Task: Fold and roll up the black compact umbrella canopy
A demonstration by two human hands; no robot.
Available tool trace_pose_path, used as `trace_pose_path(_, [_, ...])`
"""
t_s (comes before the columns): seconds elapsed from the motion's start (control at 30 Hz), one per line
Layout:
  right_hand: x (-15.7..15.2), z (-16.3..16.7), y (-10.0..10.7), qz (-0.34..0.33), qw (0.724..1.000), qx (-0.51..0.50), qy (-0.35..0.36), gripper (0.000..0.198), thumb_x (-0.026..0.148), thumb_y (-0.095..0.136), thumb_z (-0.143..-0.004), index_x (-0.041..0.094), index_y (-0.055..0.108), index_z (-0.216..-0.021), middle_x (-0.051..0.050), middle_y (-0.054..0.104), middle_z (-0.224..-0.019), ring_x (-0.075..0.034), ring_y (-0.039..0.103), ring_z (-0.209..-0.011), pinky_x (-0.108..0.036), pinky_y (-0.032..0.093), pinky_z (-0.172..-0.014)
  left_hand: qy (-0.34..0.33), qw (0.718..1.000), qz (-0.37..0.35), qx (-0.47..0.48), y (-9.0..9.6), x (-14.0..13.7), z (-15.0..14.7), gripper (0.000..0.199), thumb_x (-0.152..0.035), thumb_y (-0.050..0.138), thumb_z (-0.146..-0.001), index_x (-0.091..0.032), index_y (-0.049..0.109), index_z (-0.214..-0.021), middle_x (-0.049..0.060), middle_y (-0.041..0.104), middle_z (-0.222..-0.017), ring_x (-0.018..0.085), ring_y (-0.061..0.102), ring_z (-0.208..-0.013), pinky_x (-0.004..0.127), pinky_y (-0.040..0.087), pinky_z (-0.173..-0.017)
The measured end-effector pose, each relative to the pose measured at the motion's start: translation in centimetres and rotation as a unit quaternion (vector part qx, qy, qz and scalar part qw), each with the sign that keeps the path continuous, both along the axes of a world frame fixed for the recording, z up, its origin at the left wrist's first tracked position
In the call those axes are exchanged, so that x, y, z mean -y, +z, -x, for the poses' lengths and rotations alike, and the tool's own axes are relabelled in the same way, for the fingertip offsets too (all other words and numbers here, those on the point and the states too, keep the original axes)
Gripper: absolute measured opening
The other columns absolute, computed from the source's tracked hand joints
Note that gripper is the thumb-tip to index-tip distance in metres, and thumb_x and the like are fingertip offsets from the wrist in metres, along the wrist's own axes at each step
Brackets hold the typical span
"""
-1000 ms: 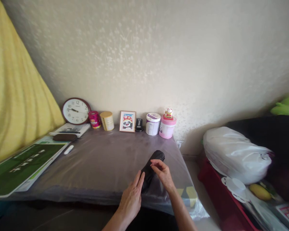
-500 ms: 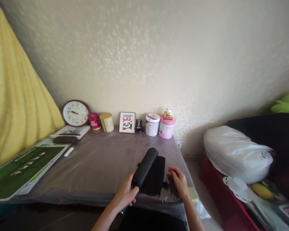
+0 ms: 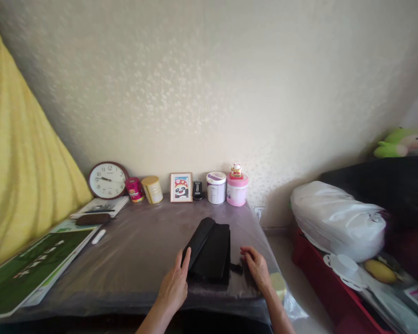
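Left hand (image 3: 174, 285): fingers against left edge of black folded item (image 3: 212, 253); cannot tell whether clamped. Right hand (image 3: 257, 266): fingers curled, off item, near short strap (image 3: 236, 268); cannot tell whether tips meet. Item near front edge of table (image 3: 142, 260), rolled part left, flat part right. Wide stretch leftward to green board (image 3: 38, 266). Right table edge just beside right hand; beyond, floor (image 3: 285, 255), red box (image 3: 316, 266), white bag (image 3: 337, 218). Clock (image 3: 107, 181) and picture frame (image 3: 181, 188) along pale wall (image 3: 230, 93).

Some fingers of the left hand (image 3: 173, 286) are hidden.
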State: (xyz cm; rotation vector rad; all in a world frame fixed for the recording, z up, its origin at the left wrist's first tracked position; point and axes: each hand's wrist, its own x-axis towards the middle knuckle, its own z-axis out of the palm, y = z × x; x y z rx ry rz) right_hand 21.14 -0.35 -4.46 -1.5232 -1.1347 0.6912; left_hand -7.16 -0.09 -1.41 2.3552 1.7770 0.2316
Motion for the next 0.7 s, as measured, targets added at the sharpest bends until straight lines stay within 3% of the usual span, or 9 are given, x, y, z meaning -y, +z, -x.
trace_pose_path(0.13, [-0.1, 0.0, -0.1, -0.022, 1.000, 0.002, -0.001, 0.031, 0.040, 0.048, -0.072, 0.019, 0.066, -0.085, -0.006, 0.069, -0.078, -0.021, 0.065, -0.068, -0.031, 0.050, -0.066, -0.006, 0.985, 0.044, 0.169, 1.5, -0.8, 0.7, 0.079, -0.006, 0.042, -0.067, -0.020, 0.014, -0.140, 0.014, 0.042, -0.134, 0.014, 0.062, -0.086, 0.023, 0.046, -0.071])
trace_pose_path(0.23, [-0.2, 0.0, -0.3, -0.032, 0.999, 0.003, 0.002, 0.031, 0.039, 0.046, -0.072, 0.019, 0.066, -0.084, -0.006, 0.069, -0.076, -0.021, 0.064, -0.066, -0.031, 0.049, -0.064, 0.018, 0.921, 0.170, 0.350, 3.2, -0.7, 1.3, 0.067, -0.020, 0.046, -0.070, -0.020, 0.025, -0.133, 0.004, 0.063, -0.094, 0.012, 0.059, -0.062, 0.022, 0.046, -0.054])
trace_pose_path(0.3, [-0.3, -0.1, -0.4, -0.038, 0.999, 0.009, 0.003, 0.031, 0.039, 0.044, -0.073, 0.019, 0.066, -0.084, -0.005, 0.068, -0.075, -0.021, 0.063, -0.067, -0.030, 0.048, -0.063, 0.033, 0.888, 0.222, 0.402, 3.9, -0.4, 1.2, 0.050, -0.032, 0.044, -0.075, -0.018, 0.037, -0.122, -0.002, 0.058, -0.068, 0.011, 0.054, -0.050, 0.022, 0.043, -0.047])
trace_pose_path(0.33, [-0.3, -0.1, -0.4, -0.043, 0.999, 0.018, 0.004, 0.031, 0.038, 0.043, -0.072, 0.019, 0.066, -0.083, -0.005, 0.068, -0.075, -0.021, 0.063, -0.068, -0.030, 0.048, -0.063, 0.034, 0.885, 0.227, 0.406, 4.1, -0.2, 1.0, 0.043, -0.038, 0.043, -0.077, -0.017, 0.042, -0.115, -0.004, 0.055, -0.062, 0.012, 0.052, -0.048, 0.023, 0.043, -0.047])
trace_pose_path(0.4, [-0.3, -0.1, -0.4, -0.054, 0.998, 0.041, 0.002, 0.030, 0.036, 0.043, -0.072, 0.019, 0.066, -0.082, -0.005, 0.069, -0.075, -0.021, 0.063, -0.070, -0.030, 0.047, -0.066, 0.033, 0.896, 0.207, 0.391, 4.3, 0.3, 0.3, 0.040, -0.043, 0.042, -0.077, -0.016, 0.046, -0.106, -0.004, 0.053, -0.060, 0.012, 0.052, -0.047, 0.025, 0.044, -0.048])
trace_pose_path(0.47, [-0.2, -0.1, -0.3, -0.059, 0.997, 0.058, -0.002, 0.030, 0.034, 0.043, -0.071, 0.019, 0.067, -0.081, -0.005, 0.069, -0.075, -0.022, 0.063, -0.071, -0.030, 0.046, -0.068, 0.036, 0.909, 0.182, 0.375, 4.4, 0.7, -0.4, 0.043, -0.040, 0.049, -0.073, -0.016, 0.044, -0.110, 0.000, 0.058, -0.068, 0.015, 0.057, -0.053, 0.028, 0.047, -0.054])
trace_pose_path(0.6, [-0.2, -0.2, 0.0, -0.064, 0.996, 0.063, -0.010, 0.032, 0.030, 0.040, -0.067, 0.020, 0.067, -0.080, -0.005, 0.070, -0.075, -0.022, 0.063, -0.072, -0.031, 0.046, -0.069, 0.012, 0.942, 0.058, 0.332, 5.0, 1.5, -1.0, 0.057, -0.022, 0.055, -0.064, -0.020, 0.041, -0.119, 0.008, 0.056, -0.109, 0.020, 0.058, -0.097, 0.028, 0.044, -0.081])
trace_pose_path(0.63, [-0.1, -0.2, 0.1, -0.068, 0.995, 0.066, -0.012, 0.031, 0.030, 0.041, -0.066, 0.020, 0.067, -0.078, -0.005, 0.070, -0.075, -0.023, 0.063, -0.073, -0.032, 0.046, -0.070, 0.008, 0.944, 0.053, 0.326, 5.3, 1.7, -1.0, 0.057, -0.021, 0.054, -0.065, -0.021, 0.041, -0.120, 0.008, 0.056, -0.108, 0.020, 0.058, -0.097, 0.027, 0.045, -0.080])
trace_pose_path(0.7, [0.2, -0.2, 0.4, -0.076, 0.995, 0.059, -0.010, 0.030, 0.030, 0.042, -0.064, 0.021, 0.068, -0.075, -0.005, 0.070, -0.076, -0.025, 0.063, -0.076, -0.032, 0.046, -0.071, 0.018, 0.941, 0.092, 0.326, 5.7, 2.1, -1.0, 0.051, -0.026, 0.050, -0.069, -0.019, 0.041, -0.119, 0.005, 0.061, -0.088, 0.019, 0.062, -0.078, 0.028, 0.047, -0.065])
